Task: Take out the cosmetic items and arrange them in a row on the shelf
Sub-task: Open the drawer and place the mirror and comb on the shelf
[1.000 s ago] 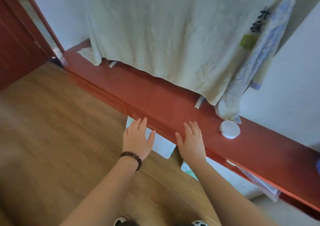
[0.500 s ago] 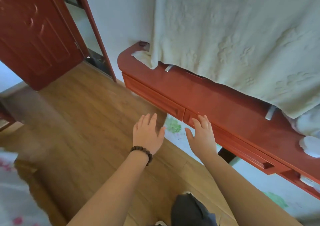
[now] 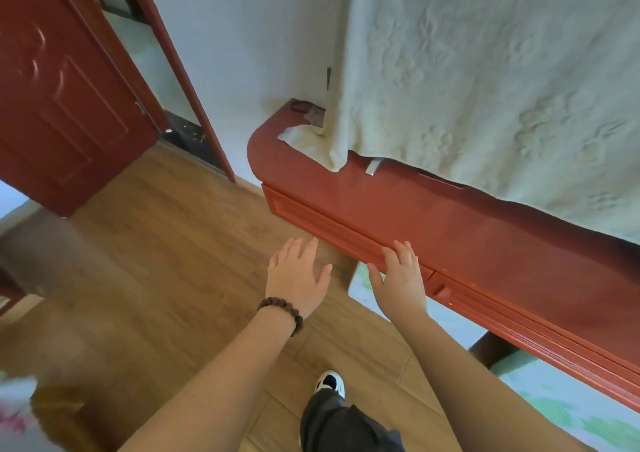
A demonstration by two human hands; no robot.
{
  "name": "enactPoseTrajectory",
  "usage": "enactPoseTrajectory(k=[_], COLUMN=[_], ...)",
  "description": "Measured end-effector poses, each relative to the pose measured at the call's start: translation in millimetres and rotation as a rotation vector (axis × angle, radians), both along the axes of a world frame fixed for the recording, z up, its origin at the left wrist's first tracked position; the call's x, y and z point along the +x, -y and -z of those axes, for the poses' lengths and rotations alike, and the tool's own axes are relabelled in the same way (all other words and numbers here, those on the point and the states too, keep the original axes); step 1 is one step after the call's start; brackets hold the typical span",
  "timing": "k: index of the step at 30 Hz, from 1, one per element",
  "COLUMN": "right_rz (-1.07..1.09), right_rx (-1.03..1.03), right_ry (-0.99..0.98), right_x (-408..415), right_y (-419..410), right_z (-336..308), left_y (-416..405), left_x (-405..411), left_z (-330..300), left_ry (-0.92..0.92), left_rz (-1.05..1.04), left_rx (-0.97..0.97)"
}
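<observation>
A: Head view, what's in frame?
B: Two bare hands out front, palms down, fingers straight and spread, holding nothing. The left hand (image 3: 297,276), w/ a dark bead bracelet (image 3: 282,314) at the wrist, hovers over the wood floor (image 3: 145,278), just off the front edge of the red shelf (image 3: 485,243). The right hand (image 3: 401,280) has its fingertips at the shelf's front edge, above the drawer front (image 3: 322,224); can't tell if they press it.
A: Hands together or apart?
B: Apart, side by side, a gap btwn the thumbs.
A: And the cosmetic items?
B: Can't tell where they are; none visible in this view. On the shelf top only a cream cloth (image 3: 485,88) hangs down along the back edge, bunched near the rounded left corner.
A: Rest of the room?
B: Red door (image 3: 59,105) open at left, white wall (image 3: 242,36) behind the shelf's left end. Person's dark trouser leg (image 3: 343,427) and a black-and-white shoe (image 3: 330,382) at bottom, a pale mat w/ green print (image 3: 554,413) under the shelf.
</observation>
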State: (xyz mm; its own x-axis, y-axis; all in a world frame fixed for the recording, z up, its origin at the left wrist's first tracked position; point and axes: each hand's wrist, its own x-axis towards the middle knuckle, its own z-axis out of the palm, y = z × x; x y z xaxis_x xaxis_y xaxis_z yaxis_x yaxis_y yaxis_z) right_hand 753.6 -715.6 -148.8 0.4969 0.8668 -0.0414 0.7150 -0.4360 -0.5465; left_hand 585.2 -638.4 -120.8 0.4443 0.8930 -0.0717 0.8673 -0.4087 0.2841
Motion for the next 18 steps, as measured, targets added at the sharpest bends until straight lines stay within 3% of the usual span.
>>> enactPoseTrajectory(k=[7, 18], right_rz=[0.022, 0.378], right_rx=[-0.041, -0.124], right_ry=[-0.008, -0.124], right_x=[-28.2, -68.9], right_y=[-75.0, -96.6], right_z=[-4.9, 16.3], left_y=[-79.2, -154.0], left_x=[-12.5, -22.7], left_z=[-1.6, 30.6], left_ry=[-0.074, -0.117], left_rz=[0.107, 0.429], left_rx=[-0.015, -0.144])
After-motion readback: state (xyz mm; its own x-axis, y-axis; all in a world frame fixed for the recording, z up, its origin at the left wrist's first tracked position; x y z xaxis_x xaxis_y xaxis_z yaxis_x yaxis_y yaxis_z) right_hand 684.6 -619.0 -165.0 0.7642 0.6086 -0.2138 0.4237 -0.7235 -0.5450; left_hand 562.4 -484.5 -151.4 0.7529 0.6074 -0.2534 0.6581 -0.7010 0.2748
